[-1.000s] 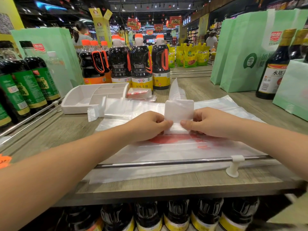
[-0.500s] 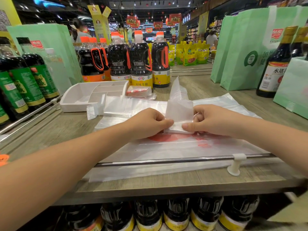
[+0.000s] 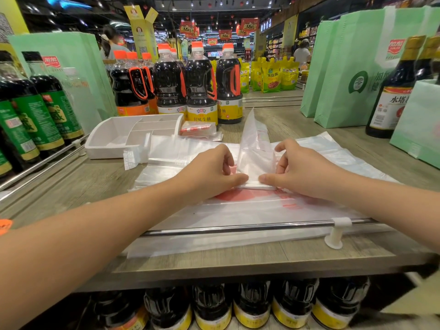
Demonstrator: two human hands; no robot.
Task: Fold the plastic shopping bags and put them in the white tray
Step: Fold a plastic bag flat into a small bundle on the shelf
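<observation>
Plastic bag edge pinched: L hand, R hand.

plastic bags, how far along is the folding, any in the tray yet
Early. One folded packet with red print lies beside the white tray, and I see none inside it. Both the left hand and right hand pinch a half-folded bag, its tail standing up. Flat bags lie spread underneath, unfolded.

Dim supermarket aisle, wooden shelf
</observation>
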